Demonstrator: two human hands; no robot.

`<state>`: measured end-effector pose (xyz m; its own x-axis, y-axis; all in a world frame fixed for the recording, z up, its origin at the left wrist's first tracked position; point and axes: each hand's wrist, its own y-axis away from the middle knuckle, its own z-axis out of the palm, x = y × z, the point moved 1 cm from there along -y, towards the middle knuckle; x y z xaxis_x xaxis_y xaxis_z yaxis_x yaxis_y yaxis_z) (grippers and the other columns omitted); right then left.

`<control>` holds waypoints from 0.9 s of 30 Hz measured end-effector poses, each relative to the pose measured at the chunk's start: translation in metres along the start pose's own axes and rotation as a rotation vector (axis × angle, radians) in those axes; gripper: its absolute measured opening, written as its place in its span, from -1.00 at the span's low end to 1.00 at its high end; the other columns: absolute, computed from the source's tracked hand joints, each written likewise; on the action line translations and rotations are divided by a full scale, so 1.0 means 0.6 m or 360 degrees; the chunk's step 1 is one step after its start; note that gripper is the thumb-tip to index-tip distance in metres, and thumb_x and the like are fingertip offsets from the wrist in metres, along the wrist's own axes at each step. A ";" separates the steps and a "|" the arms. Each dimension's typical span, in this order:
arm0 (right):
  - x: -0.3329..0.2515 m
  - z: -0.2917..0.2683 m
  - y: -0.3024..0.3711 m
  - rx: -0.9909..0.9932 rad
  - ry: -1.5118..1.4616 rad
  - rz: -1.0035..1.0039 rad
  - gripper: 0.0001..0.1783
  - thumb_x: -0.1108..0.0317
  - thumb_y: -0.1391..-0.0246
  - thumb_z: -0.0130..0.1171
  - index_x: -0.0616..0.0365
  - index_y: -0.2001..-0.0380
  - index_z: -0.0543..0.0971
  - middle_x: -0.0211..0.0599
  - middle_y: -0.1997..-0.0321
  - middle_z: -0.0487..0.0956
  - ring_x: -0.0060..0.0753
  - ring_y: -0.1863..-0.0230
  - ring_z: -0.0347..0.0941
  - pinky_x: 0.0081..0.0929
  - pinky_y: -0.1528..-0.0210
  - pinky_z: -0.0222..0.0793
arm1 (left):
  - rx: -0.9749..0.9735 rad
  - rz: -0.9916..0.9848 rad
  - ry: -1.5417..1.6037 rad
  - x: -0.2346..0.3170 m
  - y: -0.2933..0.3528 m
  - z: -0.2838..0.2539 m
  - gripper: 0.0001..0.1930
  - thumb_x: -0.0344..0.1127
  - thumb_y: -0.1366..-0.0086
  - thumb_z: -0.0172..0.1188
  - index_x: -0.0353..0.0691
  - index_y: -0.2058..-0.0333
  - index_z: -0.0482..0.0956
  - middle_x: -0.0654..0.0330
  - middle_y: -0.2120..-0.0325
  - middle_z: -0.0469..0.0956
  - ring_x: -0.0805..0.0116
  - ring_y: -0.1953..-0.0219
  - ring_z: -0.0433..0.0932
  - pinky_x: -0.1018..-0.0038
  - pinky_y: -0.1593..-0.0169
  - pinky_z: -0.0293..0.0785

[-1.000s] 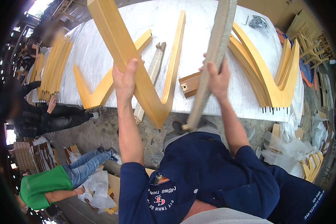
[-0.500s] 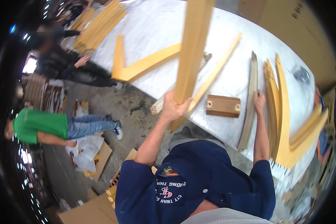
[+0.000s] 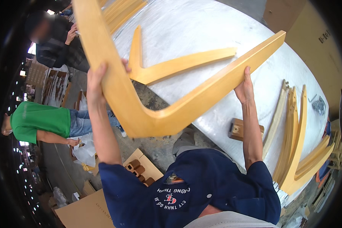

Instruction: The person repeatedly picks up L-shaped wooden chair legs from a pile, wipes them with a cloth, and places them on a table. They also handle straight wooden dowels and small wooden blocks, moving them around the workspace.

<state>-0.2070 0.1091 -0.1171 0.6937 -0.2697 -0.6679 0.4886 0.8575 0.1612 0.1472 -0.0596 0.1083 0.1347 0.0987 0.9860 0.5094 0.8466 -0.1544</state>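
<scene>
Up in front of me I hold a large V-shaped wooden furniture part, light yellow-brown and smooth, its rounded bend toward my body. My left hand is closed around its left arm. Farther along the other arm, my right hand grips the lower edge, thumb on the face. Behind it, a similar V-shaped part lies on the pale table. A short brown wooden block with a hole rests by my right forearm, partly hidden by it.
At the right lie a long greyish strip, several angled wooden parts and a clear plastic bag. More wooden parts are stacked at the far left. A person in green and one in dark clothes stand left. Below is an open carton with brown blocks.
The V-shaped part has turned from edge-on to broadside and moved left. My right hand has left the greyish strip and taken hold of the part's right arm.
</scene>
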 end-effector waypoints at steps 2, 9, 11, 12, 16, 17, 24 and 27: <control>0.034 0.073 -0.042 -0.0064 0.0299 0.0072 -0.22 -0.24 -0.32 -0.16 0.25 -0.28 0.21 -0.11 -0.30 0.34 -0.16 -0.31 0.28 -0.02 -0.22 0.32 | 0.0185 -0.0274 -0.0281 -0.059 -0.123 -0.149 -0.47 -0.01 -0.27 0.27 -0.47 0.09 0.50 0.03 0.32 0.62 0.25 0.37 0.64 0.41 0.32 0.60; 0.234 0.117 -0.183 0.0151 0.0629 0.0380 -0.22 -0.20 -0.33 -0.14 0.35 -0.24 0.22 0.03 -0.10 0.50 -0.04 -0.04 0.53 -0.04 0.02 0.56 | 0.0413 -0.0598 -0.0911 -0.384 -0.434 -0.376 -0.37 0.07 -0.10 0.42 -0.50 0.17 0.60 -0.03 0.31 0.66 0.28 0.34 0.66 0.39 0.27 0.58; 0.278 0.110 -0.202 0.0291 0.0688 0.0407 -0.21 -0.20 -0.32 -0.13 0.38 -0.23 0.23 0.03 -0.06 0.52 -0.06 0.02 0.57 -0.07 0.04 0.57 | 0.0355 -0.0742 -0.1100 -0.454 -0.468 -0.392 -0.33 0.07 -0.07 0.42 -0.53 0.14 0.59 -0.07 0.31 0.66 0.23 0.34 0.67 0.38 0.26 0.59; 0.297 0.106 -0.212 0.0356 0.0734 0.0422 -0.21 -0.21 -0.31 -0.12 0.39 -0.20 0.25 0.03 -0.04 0.53 -0.08 0.05 0.58 -0.10 0.07 0.58 | 0.0333 -0.0743 -0.1180 -0.481 -0.488 -0.404 -0.32 0.08 -0.05 0.42 -0.53 0.14 0.59 -0.08 0.31 0.66 0.21 0.33 0.68 0.37 0.25 0.59; 0.339 0.090 -0.249 0.0536 0.0972 0.0539 -0.19 -0.31 -0.25 -0.09 0.36 -0.05 0.42 -0.06 0.14 0.59 -0.24 0.21 0.60 -0.23 0.16 0.61 | 0.0248 -0.0765 -0.1307 -0.564 -0.538 -0.426 -0.28 0.11 0.02 0.42 -0.52 0.13 0.60 -0.11 0.28 0.67 0.14 0.30 0.69 0.34 0.22 0.59; 0.343 0.087 -0.258 0.0555 0.1031 0.0572 -0.18 -0.35 -0.23 -0.09 0.34 0.01 0.48 -0.11 0.20 0.61 -0.30 0.27 0.60 -0.26 0.17 0.62 | 0.0231 -0.0764 -0.1302 -0.565 -0.550 -0.421 -0.27 0.13 0.03 0.42 -0.51 0.13 0.60 -0.11 0.27 0.67 0.13 0.28 0.69 0.33 0.20 0.59; 0.341 0.084 -0.311 0.0565 0.1224 0.0768 -0.17 -0.35 -0.21 -0.06 0.38 0.07 0.49 -0.09 0.27 0.60 -0.27 0.36 0.61 -0.39 0.28 0.61 | -0.0073 -0.0384 -0.1761 -0.541 -0.602 -0.454 -0.21 0.20 0.02 0.34 -0.40 -0.01 0.56 -0.17 0.05 0.59 -0.03 -0.05 0.56 0.23 -0.10 0.47; 0.323 0.076 -0.314 0.0581 0.1717 0.0822 -0.23 -0.29 -0.21 0.00 0.37 0.12 0.51 -0.08 0.31 0.60 -0.28 0.37 0.62 -0.41 0.35 0.53 | -0.0143 -0.0341 -0.1686 -0.552 -0.541 -0.514 -0.23 0.17 -0.02 0.33 -0.36 -0.06 0.53 -0.14 0.01 0.57 -0.03 -0.08 0.54 0.25 -0.15 0.43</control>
<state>-0.1405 -0.1248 -0.2438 0.1450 0.7060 -0.6932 0.5267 0.5380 0.6581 0.1993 -0.5286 -0.1881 -0.7448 0.3913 0.5405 0.5011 0.8629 0.0659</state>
